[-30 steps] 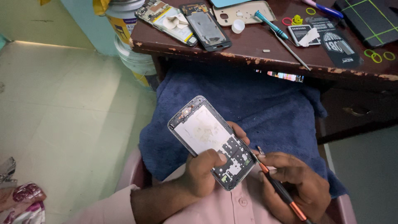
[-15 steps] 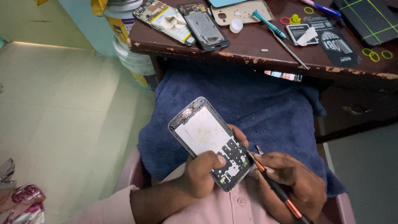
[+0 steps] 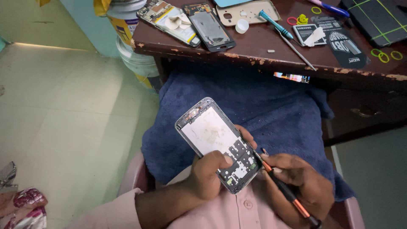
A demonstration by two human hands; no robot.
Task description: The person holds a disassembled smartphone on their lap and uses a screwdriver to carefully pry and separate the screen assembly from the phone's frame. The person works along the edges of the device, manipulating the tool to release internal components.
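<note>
My left hand (image 3: 210,173) grips an opened phone frame (image 3: 212,135), back off, showing a white plate and a dark board near its lower end. The thumb lies across that lower part. My right hand (image 3: 299,186) holds a thin orange-and-black screwdriver (image 3: 285,191) like a pen, its tip touching the frame's lower right edge. Both hands hover over a dark blue towel (image 3: 271,114) spread on my lap.
A worn brown table (image 3: 254,46) stands ahead with two opened phones (image 3: 186,21), a beige back cover (image 3: 250,10), a teal screwdriver (image 3: 275,24), batteries, rubber bands and a black mat. Paint buckets (image 3: 127,29) stand at its left on the tiled floor.
The phone frame and both hands have shifted very slightly; the screwdriver tip stays at the frame's lower right edge.
</note>
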